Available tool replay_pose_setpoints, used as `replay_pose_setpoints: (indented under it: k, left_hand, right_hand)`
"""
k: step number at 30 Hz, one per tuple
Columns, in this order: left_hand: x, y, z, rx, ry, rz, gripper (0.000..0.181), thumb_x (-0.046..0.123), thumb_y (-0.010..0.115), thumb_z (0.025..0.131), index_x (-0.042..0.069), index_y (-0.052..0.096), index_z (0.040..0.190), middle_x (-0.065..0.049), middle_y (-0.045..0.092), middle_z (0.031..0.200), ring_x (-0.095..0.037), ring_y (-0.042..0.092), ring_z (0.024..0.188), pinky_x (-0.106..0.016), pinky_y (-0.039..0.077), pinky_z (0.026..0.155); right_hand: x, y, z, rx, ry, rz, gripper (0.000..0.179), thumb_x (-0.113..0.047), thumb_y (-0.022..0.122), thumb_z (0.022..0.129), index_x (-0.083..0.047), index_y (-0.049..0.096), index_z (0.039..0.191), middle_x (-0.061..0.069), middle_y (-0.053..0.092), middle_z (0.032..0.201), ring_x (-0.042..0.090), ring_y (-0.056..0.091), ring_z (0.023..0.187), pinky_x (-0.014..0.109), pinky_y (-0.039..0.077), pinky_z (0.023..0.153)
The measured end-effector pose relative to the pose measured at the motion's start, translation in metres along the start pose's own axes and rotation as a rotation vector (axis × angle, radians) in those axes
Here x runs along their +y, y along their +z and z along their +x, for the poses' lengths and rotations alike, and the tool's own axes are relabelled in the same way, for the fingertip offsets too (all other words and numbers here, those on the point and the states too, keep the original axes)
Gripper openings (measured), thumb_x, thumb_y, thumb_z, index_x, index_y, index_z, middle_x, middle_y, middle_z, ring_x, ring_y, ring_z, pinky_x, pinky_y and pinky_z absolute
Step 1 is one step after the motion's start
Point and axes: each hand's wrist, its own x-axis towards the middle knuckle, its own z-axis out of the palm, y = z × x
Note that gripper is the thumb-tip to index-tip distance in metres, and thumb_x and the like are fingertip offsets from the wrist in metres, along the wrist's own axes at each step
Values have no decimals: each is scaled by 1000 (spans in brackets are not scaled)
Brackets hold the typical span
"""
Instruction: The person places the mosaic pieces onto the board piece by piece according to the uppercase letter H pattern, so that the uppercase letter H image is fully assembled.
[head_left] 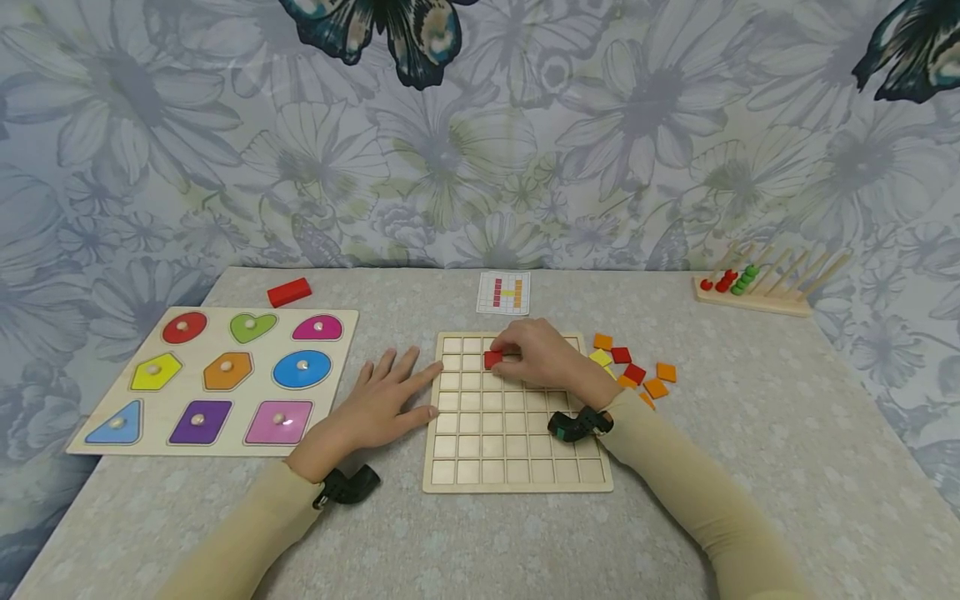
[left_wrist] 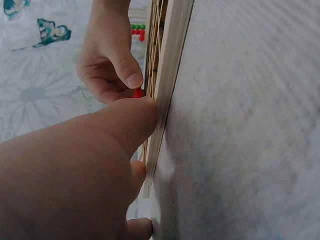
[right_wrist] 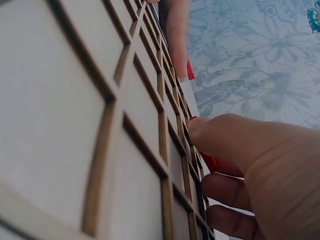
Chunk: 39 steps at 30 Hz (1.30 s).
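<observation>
A wooden grid board (head_left: pixel 517 485) with square cells lies on the table. My right hand (head_left: pixel 542 357) is over its upper part and pinches a small red square tile (head_left: pixel 492 359) between thumb and fingers, at a cell near the board's top left. In the left wrist view the red tile (left_wrist: pixel 138 93) stands edge-on below the right thumb. My left hand (head_left: pixel 382 404) lies with spread, straight fingers at the board's left edge, thumb and index finger touching the rim. Beyond the board is a small pattern card (head_left: pixel 504 292) with red, yellow and orange squares. Whether the tile touches the cell floor, I cannot tell.
Loose orange, red and yellow tiles (head_left: pixel 634 373) lie right of the board. At left is a knobbed shape puzzle (head_left: pixel 281 387), with a red block (head_left: pixel 289 292) behind it. A wooden peg stand (head_left: pixel 757 298) with red and green beads stands at the back right.
</observation>
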Motion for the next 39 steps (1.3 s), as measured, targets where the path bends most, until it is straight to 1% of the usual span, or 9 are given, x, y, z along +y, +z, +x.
replay_pose_setpoints:
  k: [7, 16, 21, 30, 39]
  left_hand:
    - [0, 0, 0, 2, -3, 2, 67, 44, 59, 99, 23, 38, 159, -24, 24, 168, -56, 12, 154, -79, 11, 116]
    - [1, -1, 0, -3, -2, -3, 66, 43, 59, 100, 22, 39, 159, -24, 24, 168, -57, 12, 154, -79, 10, 116]
    - [2, -1, -1, 0, -1, -3, 66, 42, 59, 100, 21, 39, 159, -24, 23, 168, -57, 12, 154, -79, 10, 116]
    - [2, 0, -1, 3, -3, -7, 66, 42, 60, 100, 22, 39, 159, -24, 24, 168, -57, 12, 154, -79, 10, 116]
    - [1, 1, -1, 12, 4, -3, 67, 41, 61, 99, 21, 39, 159, -25, 24, 167, -57, 12, 153, -79, 11, 116]
  right_hand:
    - [1, 2, 2, -10, 2, -1, 20, -27, 79, 86, -14, 80, 101, -1, 71, 89, 13, 59, 79, 29, 47, 72]
    - [2, 4, 1, -12, 3, 6, 24, -26, 79, 86, -11, 80, 105, 3, 71, 92, 16, 60, 82, 32, 46, 73]
    - [3, 5, -1, 1, 5, 14, 26, -27, 79, 86, -11, 80, 107, 3, 71, 94, 16, 61, 84, 32, 47, 76]
    - [5, 10, -3, 27, 21, 46, 26, -26, 80, 86, -10, 80, 107, 3, 72, 94, 16, 62, 86, 31, 47, 76]
    - [7, 12, -3, 64, 6, 71, 24, -25, 81, 85, -11, 81, 104, 2, 73, 93, 15, 62, 85, 31, 46, 75]
